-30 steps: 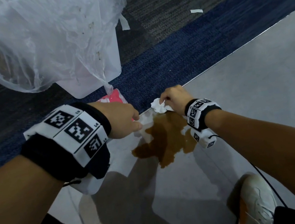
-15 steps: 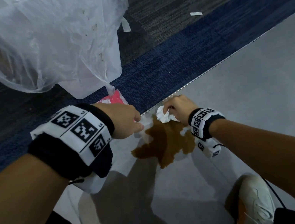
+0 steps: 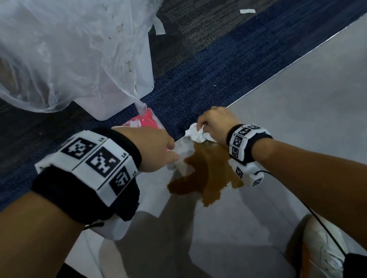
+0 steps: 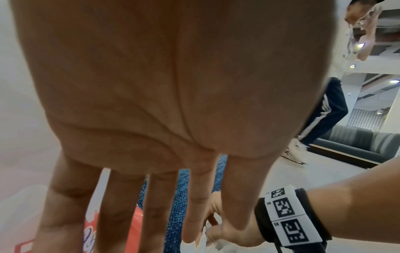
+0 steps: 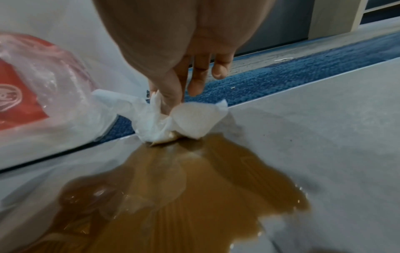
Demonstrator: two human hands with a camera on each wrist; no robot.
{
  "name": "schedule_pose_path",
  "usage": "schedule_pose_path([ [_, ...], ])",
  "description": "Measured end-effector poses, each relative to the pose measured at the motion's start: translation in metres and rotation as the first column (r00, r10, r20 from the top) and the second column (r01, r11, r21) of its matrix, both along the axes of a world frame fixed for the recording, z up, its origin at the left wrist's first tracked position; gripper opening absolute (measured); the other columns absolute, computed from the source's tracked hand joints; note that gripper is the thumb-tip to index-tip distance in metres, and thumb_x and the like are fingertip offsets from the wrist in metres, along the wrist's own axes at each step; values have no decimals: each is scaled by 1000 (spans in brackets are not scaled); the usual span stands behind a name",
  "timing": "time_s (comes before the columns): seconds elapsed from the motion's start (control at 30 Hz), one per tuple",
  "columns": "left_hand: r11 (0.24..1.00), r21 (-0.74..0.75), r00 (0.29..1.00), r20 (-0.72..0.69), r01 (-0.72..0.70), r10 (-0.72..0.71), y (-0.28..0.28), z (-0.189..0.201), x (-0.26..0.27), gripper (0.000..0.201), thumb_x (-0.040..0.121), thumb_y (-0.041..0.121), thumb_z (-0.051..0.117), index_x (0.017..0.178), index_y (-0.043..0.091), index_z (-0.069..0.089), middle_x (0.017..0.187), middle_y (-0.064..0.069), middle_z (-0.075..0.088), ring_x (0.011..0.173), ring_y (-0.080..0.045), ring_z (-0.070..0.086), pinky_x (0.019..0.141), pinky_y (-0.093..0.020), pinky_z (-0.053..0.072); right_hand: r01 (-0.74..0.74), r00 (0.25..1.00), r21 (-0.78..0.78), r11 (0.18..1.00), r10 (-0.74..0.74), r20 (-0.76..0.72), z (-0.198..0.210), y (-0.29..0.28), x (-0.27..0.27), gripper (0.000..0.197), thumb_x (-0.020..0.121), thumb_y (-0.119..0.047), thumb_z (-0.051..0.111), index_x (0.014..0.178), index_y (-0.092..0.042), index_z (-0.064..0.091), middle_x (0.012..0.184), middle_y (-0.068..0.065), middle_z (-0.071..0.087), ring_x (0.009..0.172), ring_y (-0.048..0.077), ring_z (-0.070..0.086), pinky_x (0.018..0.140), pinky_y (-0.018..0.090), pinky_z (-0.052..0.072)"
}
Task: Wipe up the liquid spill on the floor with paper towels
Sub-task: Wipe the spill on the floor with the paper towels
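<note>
A brown liquid spill (image 3: 207, 173) lies on the grey floor (image 3: 319, 116) beside the carpet edge. My right hand (image 3: 216, 121) pinches a crumpled white paper towel (image 3: 197, 134) at the spill's far edge. In the right wrist view, thumb and forefinger of the right hand (image 5: 173, 101) hold the towel (image 5: 190, 119), and its lower tip touches the spill (image 5: 184, 188) and is stained tan. My left hand (image 3: 155, 148) hovers left of the spill. Its fingers (image 4: 155, 231) are straight, over a red pack (image 4: 134, 227); I cannot tell if they touch it.
A translucent plastic bag (image 3: 53, 51) drapes over a white bin on the blue carpet (image 3: 237, 61). The red pack (image 5: 21, 94) in clear wrap lies at the carpet edge. My white shoe (image 3: 325, 251) stands near the spill. Another person's leg (image 4: 320, 119) and a sofa (image 4: 357, 142) are farther off.
The right hand dipped the towel nearer into the spill half a second ago, then drew back to the spill's far edge. The left hand has barely moved.
</note>
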State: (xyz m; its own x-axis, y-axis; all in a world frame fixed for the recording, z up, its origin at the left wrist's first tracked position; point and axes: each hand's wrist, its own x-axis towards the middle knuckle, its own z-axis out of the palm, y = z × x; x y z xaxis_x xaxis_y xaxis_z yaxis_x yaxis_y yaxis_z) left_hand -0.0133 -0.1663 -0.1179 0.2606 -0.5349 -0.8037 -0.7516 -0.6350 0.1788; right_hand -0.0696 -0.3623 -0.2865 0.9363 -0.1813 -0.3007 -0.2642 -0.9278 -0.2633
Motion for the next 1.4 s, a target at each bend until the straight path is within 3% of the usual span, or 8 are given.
schedule_pose_path([
  [0.23,1000,-14,1000,7,-2,2,-5,-1,-3,48,99,44,34,143,26,39,148,1,42,134,-20,41,111,-36,31,-102,995,-47,994,102,4,0,10,-10,21,87,-13,62,92,-33,66,99,-1,67,98,21,53,88,36,42],
  [0.43,1000,1,1000,-6,-11,11,-8,-3,-3,48,97,46,36,142,28,40,147,-1,44,132,-22,44,111,-40,33,-167,984,26,986,169,-56,4,12,-21,21,86,-12,63,92,-32,69,101,-1,67,101,20,55,91,34,44],
  [0.63,1000,8,1000,3,-5,5,-6,-3,-3,48,98,46,36,142,27,39,147,0,42,132,-22,43,111,-40,33,0,998,156,988,10,-63,17,-13,-21,28,83,-5,61,80,-32,69,96,-2,69,92,20,61,80,32,49],
  [0.8,1000,1,1000,5,4,-4,-7,-2,-4,49,98,45,35,143,27,40,148,0,42,133,-22,42,111,-39,32,106,994,88,990,-108,10,14,-27,-16,24,86,-11,62,79,-33,67,99,5,69,96,25,60,83,36,50],
  [0.9,1000,15,1000,-3,-1,1,-6,-5,-3,49,98,46,35,143,28,38,148,0,41,133,-22,42,111,-39,32,101,995,14,995,-101,17,6,-22,-20,22,88,-11,59,86,-30,70,103,6,66,99,27,58,85,35,46],
  [1.1,1000,8,1000,-12,3,-3,-9,-5,-3,50,98,45,35,144,26,38,148,-1,42,133,-22,42,112,-39,32,116,993,-32,993,-116,9,1,-14,-28,26,86,-9,59,85,-33,67,101,6,63,95,28,59,89,38,45],
  [1.27,1000,-5,1000,-11,14,-14,-11,-5,-5,49,98,44,36,143,24,39,146,-1,44,132,-21,43,111,-39,33,88,996,-4,996,-88,-31,3,-9,-36,27,87,-15,59,79,-41,58,98,0,64,96,23,55,91,38,44],
  [1.4,1000,-8,1000,-10,25,-25,-11,-4,-6,50,98,44,35,143,24,39,146,-1,44,132,-21,43,111,-40,34,15,991,60,998,-7,-132,12,-11,-43,25,86,-10,60,82,-34,66,92,-4,58,94,18,53,88,33,44],
])
